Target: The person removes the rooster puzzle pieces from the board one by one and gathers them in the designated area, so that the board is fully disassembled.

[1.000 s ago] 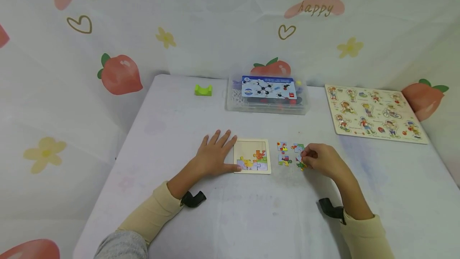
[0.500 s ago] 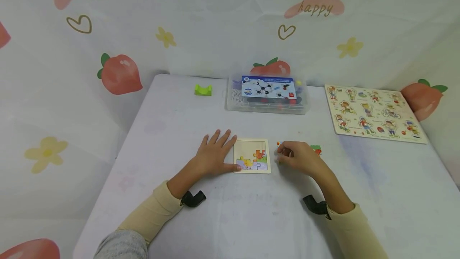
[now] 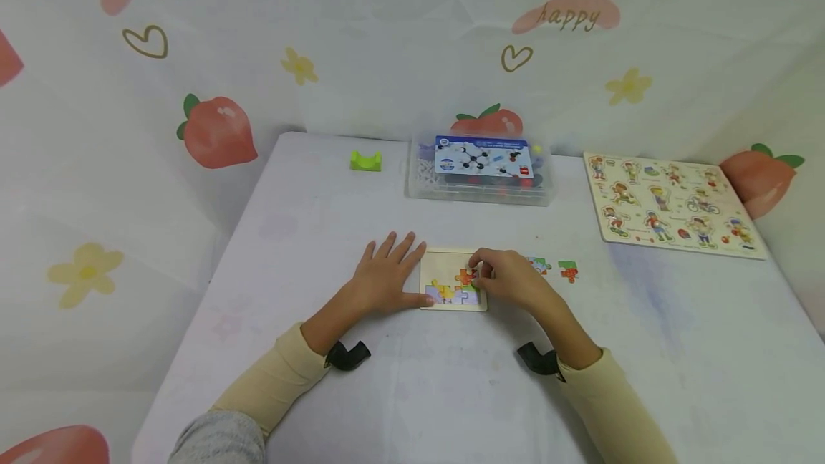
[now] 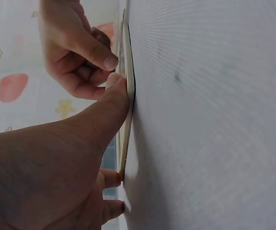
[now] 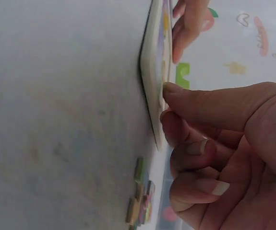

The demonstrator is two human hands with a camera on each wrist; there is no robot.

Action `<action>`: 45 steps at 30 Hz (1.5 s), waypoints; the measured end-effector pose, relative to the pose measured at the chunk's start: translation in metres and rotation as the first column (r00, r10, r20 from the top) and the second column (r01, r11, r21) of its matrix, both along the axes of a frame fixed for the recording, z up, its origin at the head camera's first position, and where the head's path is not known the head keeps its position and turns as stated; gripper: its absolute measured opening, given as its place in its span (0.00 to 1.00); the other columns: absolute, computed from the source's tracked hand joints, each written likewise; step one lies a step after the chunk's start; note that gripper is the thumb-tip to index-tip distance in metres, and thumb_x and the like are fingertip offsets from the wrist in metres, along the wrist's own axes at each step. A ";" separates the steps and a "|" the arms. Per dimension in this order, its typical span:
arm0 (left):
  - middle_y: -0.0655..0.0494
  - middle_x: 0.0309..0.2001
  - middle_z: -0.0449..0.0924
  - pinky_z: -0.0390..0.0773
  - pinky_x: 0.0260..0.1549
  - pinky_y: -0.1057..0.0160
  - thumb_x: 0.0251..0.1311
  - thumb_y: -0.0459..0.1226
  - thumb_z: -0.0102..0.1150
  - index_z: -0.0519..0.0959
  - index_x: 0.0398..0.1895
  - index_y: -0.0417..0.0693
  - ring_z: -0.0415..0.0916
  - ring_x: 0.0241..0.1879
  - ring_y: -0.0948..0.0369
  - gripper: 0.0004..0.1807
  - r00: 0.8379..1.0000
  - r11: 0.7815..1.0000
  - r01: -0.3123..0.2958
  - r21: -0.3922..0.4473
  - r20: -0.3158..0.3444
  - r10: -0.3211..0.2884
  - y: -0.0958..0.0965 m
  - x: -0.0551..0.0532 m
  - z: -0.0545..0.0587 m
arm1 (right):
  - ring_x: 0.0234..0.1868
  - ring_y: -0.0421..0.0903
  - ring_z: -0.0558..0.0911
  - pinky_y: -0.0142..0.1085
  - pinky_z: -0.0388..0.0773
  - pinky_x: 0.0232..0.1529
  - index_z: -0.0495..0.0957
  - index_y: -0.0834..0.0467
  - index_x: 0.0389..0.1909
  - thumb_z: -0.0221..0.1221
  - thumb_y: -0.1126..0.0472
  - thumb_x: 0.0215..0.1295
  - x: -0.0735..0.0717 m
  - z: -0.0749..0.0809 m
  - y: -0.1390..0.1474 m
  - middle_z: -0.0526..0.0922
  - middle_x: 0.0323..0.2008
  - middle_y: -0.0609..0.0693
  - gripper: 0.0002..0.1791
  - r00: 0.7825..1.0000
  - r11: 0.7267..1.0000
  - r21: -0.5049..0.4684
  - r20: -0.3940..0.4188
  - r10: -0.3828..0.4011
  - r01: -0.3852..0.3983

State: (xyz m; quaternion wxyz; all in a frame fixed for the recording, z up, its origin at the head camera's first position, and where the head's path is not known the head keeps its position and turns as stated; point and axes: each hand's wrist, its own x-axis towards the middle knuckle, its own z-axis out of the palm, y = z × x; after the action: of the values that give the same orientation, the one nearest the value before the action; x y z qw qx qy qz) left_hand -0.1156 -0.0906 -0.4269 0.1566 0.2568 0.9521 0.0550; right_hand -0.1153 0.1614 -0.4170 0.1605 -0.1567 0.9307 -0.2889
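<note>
In the head view, a small square wooden puzzle tray (image 3: 452, 251) lies on the table, its lower part and right side partly filled with jigsaw pieces (image 3: 445, 293). My left hand (image 3: 383, 285) lies spread at the tray's left edge, thumb on its lower left corner. Over the right edge, my right hand (image 3: 512, 279) pinches a small puzzle piece between thumb and forefinger. That piece is mostly hidden by the fingertips; in the right wrist view only a thin edge shows by the thumb. Other loose pieces (image 3: 568, 271) lie to the right, some behind the right hand.
At the back stand a clear plastic case (image 3: 477, 192) with a blue-labelled card and a small lime-green block (image 3: 365, 161). A wooden board of sports figures (image 3: 677, 203) lies at the back right. A printed cloth (image 3: 387, 41) hangs behind the table.
My right hand has moved left from the loose pieces to the tray's right edge, its fingers still pinched together. My left hand has stayed in place on the tray.
</note>
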 end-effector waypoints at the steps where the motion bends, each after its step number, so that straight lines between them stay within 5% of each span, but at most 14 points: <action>1: 0.49 0.80 0.43 0.44 0.70 0.36 0.57 0.71 0.55 0.50 0.81 0.53 0.38 0.78 0.43 0.56 1.000 1.000 0.000 0.000 0.001 0.000 0.000 0.000 0.000 | 0.27 0.45 0.73 0.37 0.71 0.29 0.81 0.59 0.45 0.68 0.66 0.62 0.000 0.000 -0.001 0.77 0.26 0.47 0.11 1.000 1.000 0.004 0.005 -0.005 0.005; 14: 0.49 0.80 0.43 0.45 0.70 0.35 0.57 0.72 0.54 0.49 0.81 0.53 0.39 0.77 0.43 0.57 1.000 1.000 0.001 -0.006 -0.006 -0.001 -0.001 0.000 -0.001 | 0.29 0.45 0.73 0.38 0.72 0.30 0.79 0.60 0.41 0.67 0.68 0.63 0.000 -0.003 -0.004 0.77 0.28 0.48 0.08 0.999 1.000 0.014 0.030 -0.023 0.023; 45: 0.51 0.81 0.40 0.42 0.70 0.36 0.56 0.72 0.54 0.48 0.82 0.55 0.35 0.78 0.44 0.57 1.000 1.000 -0.004 -0.002 0.017 0.004 -0.001 -0.002 -0.005 | 0.31 0.45 0.75 0.38 0.75 0.34 0.77 0.57 0.33 0.66 0.72 0.62 0.003 0.002 -0.001 0.79 0.28 0.45 0.09 0.995 0.994 -0.099 -0.095 0.029 -0.039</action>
State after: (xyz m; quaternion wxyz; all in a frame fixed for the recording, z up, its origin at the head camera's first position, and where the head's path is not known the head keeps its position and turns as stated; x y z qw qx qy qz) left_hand -0.1173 -0.0919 -0.4320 0.1647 0.2545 0.9513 0.0568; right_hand -0.1119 0.1607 -0.4149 0.1137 -0.1937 0.9186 -0.3252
